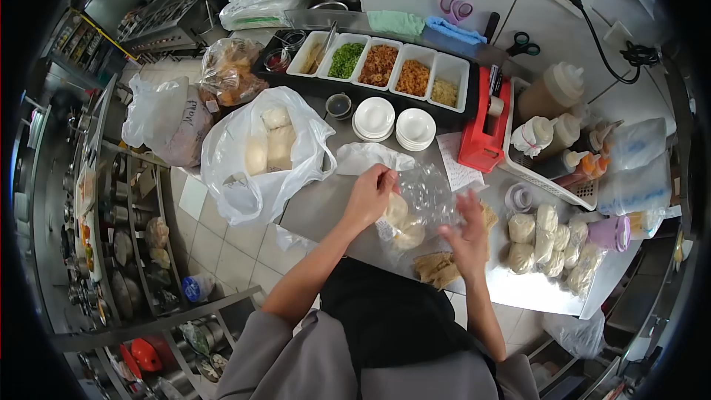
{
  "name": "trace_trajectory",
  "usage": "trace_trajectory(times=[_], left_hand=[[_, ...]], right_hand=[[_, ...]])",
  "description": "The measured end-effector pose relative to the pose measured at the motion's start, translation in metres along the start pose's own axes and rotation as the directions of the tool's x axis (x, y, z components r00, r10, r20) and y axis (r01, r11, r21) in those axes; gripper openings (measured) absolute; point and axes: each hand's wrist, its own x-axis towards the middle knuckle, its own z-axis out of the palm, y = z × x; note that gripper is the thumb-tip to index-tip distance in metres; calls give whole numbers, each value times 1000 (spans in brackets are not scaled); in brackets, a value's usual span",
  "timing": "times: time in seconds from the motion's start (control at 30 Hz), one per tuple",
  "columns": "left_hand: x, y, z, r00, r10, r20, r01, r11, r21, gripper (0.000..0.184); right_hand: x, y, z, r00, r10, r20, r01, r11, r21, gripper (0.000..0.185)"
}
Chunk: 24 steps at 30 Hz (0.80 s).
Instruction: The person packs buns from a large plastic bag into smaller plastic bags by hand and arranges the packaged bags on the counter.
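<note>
My left hand (372, 194) is closed, its fingertips pinched on the left side of a clear plastic bag (426, 192). Pale, rounded pieces of dough (402, 224) lie in the lower part of the bag, over the steel counter. At the bag's right side is my right hand (468, 231), fingers spread and somewhat blurred, with nothing seen held in it. A brown cloth (437, 270) lies just below the bag. To the left, a large white plastic bag (244, 144) stands open with more pale dough pieces (275, 141) inside.
Behind the hands are stacked white bowls (374, 118), a dark cup (339, 106) and a tray of chopped toppings (381, 65). A red tape dispenser (481, 130) and a white basket of bottles (552, 170) stand right. Several wrapped dough bundles (546, 233) lie near the right edge.
</note>
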Motion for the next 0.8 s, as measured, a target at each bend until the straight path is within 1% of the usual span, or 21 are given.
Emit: trace_trajectory(times=[0.03, 0.07, 0.17, 0.2, 0.27, 0.3, 0.33, 0.37, 0.4, 0.43, 0.47, 0.5, 0.6, 0.67, 0.7, 0.73, 0.77, 0.8], left_hand=[[2, -1, 1, 999, -8, -50, 8, 1000, 4, 26], [4, -1, 5, 995, -68, -77, 64, 996, -54, 27], [3, -23, 11, 992, -98, -86, 68, 951, -302, 31], [-2, -23, 6, 986, -163, -29, 142, 923, -357, 33], [-18, -21, -4, 953, -285, 98, 299, 843, -447, 39], [-26, -19, -2, 940, -294, 171, 340, 809, -479, 41], [-35, -18, 4, 923, -299, 241, 382, 771, -509, 45], [-43, -19, 10, 902, -298, 311, 426, 730, -535, 49], [-45, -20, 17, 912, -217, 347, 397, 672, -625, 57], [-48, -19, 22, 931, -210, 299, 360, 665, -654, 58], [-51, -17, 26, 946, -203, 252, 322, 658, -680, 58], [-54, -12, 27, 959, -197, 202, 282, 651, -705, 58], [-70, -28, 30, 905, -320, 280, 425, 701, -573, 49], [-77, -26, 32, 865, -329, 378, 493, 696, -522, 43], [-80, -24, 34, 840, -334, 429, 527, 694, -492, 41], [-80, -33, 38, 883, -297, 363, 461, 697, -549, 33], [-78, -36, 39, 902, -285, 325, 426, 717, -552, 31], [-78, -37, 38, 919, -271, 285, 389, 736, -554, 29]], right_hand=[[-1, 6, 9, 983, 135, 125, -142, 989, 43, 54], [-2, 7, 17, 932, 260, 252, -285, 956, 68, 55], [9, -8, 32, 872, 393, 292, -447, 882, 148, 50], [11, 10, 34, 867, 406, 288, -470, 859, 203, 41], [15, 8, 29, 832, 480, 277, -554, 696, 456, 36], [16, 8, 27, 808, 518, 281, -575, 588, 569, 33], [17, 10, 26, 811, 499, 306, -569, 549, 612, 31], [15, 10, 27, 834, 458, 307, -543, 587, 601, 31], [12, 7, 27, 857, 415, 307, -513, 624, 590, 31], [10, 5, 28, 878, 368, 305, -478, 660, 580, 32], [6, 5, 29, 869, 380, 317, -494, 655, 571, 31], [3, 6, 31, 881, 382, 278, -469, 642, 607, 33], [-4, 9, 40, 903, 392, 179, -398, 600, 694, 36], [-6, 10, 44, 908, 401, 121, -352, 572, 741, 38], [-8, 10, 43, 915, 384, 120, -353, 624, 698, 40], [-9, 9, 42, 923, 367, 116, -349, 674, 651, 42], [-10, 9, 39, 931, 347, 112, -342, 722, 602, 43], [-10, 9, 34, 942, 332, 52, -306, 787, 535, 45]])
